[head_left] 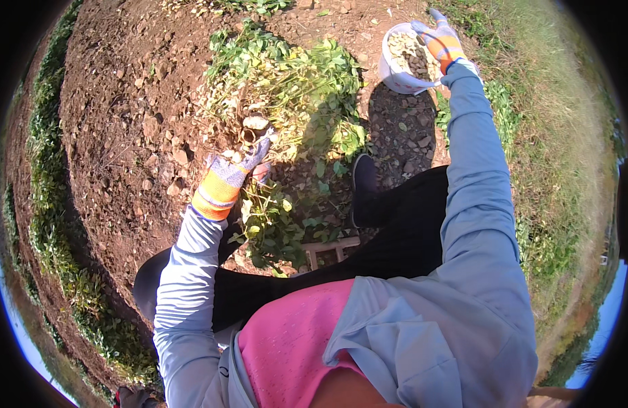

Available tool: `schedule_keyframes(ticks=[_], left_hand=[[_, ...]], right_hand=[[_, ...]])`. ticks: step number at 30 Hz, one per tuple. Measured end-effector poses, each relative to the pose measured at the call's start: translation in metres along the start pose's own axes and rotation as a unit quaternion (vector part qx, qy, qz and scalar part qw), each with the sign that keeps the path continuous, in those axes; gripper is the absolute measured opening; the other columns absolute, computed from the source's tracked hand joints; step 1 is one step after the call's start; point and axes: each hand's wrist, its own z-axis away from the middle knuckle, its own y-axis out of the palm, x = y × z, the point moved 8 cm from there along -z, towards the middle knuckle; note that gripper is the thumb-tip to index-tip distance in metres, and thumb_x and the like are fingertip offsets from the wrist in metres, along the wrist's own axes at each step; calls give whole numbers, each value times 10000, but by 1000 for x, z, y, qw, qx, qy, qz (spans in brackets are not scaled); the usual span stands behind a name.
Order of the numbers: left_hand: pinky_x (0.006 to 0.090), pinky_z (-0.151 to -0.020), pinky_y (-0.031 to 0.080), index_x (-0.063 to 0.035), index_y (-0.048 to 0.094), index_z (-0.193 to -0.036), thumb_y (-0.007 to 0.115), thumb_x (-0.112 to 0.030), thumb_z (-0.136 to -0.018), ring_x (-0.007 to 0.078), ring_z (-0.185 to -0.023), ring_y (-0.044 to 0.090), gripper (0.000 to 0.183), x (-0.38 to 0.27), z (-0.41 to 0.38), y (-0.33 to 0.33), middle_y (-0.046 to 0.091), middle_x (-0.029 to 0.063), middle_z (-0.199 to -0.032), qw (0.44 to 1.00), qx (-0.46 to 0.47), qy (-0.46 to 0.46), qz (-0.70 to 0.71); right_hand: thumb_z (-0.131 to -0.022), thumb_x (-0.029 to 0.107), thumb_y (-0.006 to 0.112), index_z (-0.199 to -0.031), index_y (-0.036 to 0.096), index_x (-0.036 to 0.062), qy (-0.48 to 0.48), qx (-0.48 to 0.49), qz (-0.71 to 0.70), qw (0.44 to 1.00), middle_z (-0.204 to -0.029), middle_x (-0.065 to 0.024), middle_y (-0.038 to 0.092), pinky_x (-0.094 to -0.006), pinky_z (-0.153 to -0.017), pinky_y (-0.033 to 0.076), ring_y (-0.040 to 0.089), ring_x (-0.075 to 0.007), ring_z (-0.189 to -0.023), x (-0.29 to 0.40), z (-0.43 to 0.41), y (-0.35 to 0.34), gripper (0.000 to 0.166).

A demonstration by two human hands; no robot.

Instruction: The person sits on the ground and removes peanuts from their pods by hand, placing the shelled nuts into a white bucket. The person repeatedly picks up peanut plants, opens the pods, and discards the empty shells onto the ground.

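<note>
My left hand (pixel 232 176), in a grey and orange knit glove, is closed around an uprooted peanut plant (pixel 273 224); its leaves hang towards my lap and pods show at its root end. Over the right rim of a white plastic bucket (pixel 390 74) reaches my right hand (pixel 443 41), gloved alike, its fingers spread. Light and dark peanut pods (pixel 413 56) lie in the bucket. Whether the right palm holds any pod is hidden. A large heap of pulled peanut plants (pixel 298 86) lies on the soil in front of my left hand.
Stony brown soil (pixel 115 102) surrounds the heap. My dark shoe (pixel 365 178) stands at the heap's near edge. A small wooden frame (pixel 334 247) lies between my legs. Grass (pixel 553 127) grows along the right, and a row of green plants (pixel 43 168) runs down the left.
</note>
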Motion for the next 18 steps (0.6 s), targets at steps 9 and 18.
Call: schedule_keyframes(ticks=[9,18], left_hand=[[310,-510,427,-262,443,-1230,516,-273,-816,99,-593,516,420,-21,-18,-7,473,-54,-679,953,-3,15,-304],[330,-600,449,-177,502,-1180,428,-16,-779,247,-696,560,438,-40,-22,-15,566,101,-979,989,-78,94,-78]], right_hand=[[-826,214,564,-1023,566,61,-234,330,-378,833,-888,-61,600,-222,-673,448,568,-94,-769,160,107,22,249],[-784,156,556,-1039,560,36,-434,253,-193,843,-854,-108,601,-271,-651,490,599,-150,-717,254,217,53,282]])
